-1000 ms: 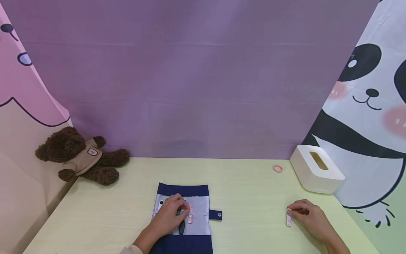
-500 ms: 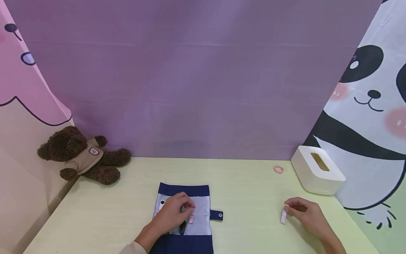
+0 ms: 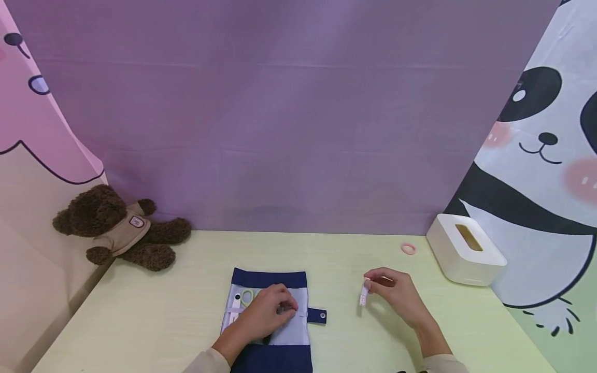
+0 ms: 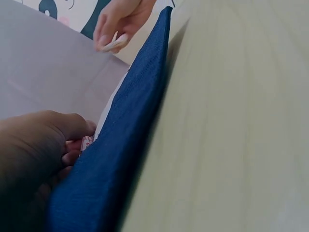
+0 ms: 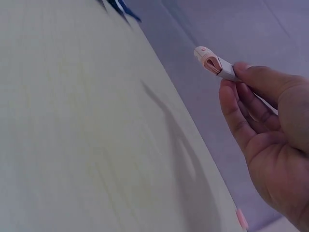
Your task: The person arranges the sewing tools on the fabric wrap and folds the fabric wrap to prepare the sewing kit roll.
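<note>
My right hand (image 3: 396,292) is raised over the table. Its thumb and fingers pinch a small folded pink-and-white tape (image 5: 207,59) with a pale band round it. My left hand (image 3: 268,313) lies over an unrolled navy pouch (image 3: 275,358) with a pale lining. Its fingertips (image 3: 294,306) are bent close together at the lining; I cannot tell whether they pinch anything. In the left wrist view, a red-and-white piece with printed marks (image 4: 87,142) shows beside the left thumb. Green-handled scissors (image 3: 247,297) and a white tool (image 3: 236,303) sit in the pouch; a black tool is mostly hidden under this hand.
A navy snap strap (image 3: 317,315) sticks out from the pouch's right side. A pink ring (image 3: 408,248) and a white tissue box (image 3: 466,254) are at the back right. A brown teddy bear (image 3: 126,228) lies at the back left.
My right hand has moved left toward the pouch with the folded tape and risen. My left hand has shifted slightly right across the lining, uncovering the green scissor handle and covering the pink piece.
</note>
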`<state>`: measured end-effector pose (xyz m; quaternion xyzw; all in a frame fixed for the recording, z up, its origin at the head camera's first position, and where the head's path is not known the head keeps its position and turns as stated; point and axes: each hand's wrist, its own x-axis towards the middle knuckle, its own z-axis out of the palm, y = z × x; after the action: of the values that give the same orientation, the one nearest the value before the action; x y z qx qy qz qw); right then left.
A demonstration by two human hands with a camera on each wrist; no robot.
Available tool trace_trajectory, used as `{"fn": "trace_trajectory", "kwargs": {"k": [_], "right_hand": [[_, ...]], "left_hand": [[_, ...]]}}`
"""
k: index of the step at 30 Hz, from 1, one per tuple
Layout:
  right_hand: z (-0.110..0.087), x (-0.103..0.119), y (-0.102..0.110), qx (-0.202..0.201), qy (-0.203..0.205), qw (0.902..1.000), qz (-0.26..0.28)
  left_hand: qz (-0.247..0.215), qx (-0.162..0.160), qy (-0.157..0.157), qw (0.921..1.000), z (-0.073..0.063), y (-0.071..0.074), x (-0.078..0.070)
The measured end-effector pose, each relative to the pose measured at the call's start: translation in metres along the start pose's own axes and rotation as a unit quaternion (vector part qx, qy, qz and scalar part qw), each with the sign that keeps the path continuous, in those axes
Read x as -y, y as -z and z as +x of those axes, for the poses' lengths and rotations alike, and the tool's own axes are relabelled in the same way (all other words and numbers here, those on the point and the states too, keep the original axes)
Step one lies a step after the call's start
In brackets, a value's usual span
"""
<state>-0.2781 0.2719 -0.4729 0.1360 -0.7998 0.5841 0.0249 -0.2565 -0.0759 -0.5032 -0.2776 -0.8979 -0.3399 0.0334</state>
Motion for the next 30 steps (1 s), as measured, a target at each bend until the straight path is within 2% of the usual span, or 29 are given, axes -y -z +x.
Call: {"fn": "trace_trajectory", "kwargs": {"k": [3,9,17,23,30], "right_hand": [[0.011,0.007,-0.023,0.017,-0.011,0.9997,0.014],[0.026,0.018,-0.062,0.048,-0.029,0.9981,0.025],[0.033,0.025,-0.101,0.087,-0.026,0.9959,0.01],[0.033,0.025,-0.119,0.098,-0.036,0.9944,0.013],[0.032,0.046,-0.123,0.069,-0.023,0.9972,0.016]], "left_hand": [[0.005,-0.001,-0.003,1.0,0.0,-0.001,0.0],[0.019,0.006,0.012,0.9997,0.001,-0.003,-0.002],[0.04,0.012,0.019,0.999,0.0,-0.004,-0.003],[0.034,0.009,0.021,0.9992,-0.001,-0.004,-0.003],[0.018,0.011,0.033,0.9992,0.001,-0.003,-0.004]]}}
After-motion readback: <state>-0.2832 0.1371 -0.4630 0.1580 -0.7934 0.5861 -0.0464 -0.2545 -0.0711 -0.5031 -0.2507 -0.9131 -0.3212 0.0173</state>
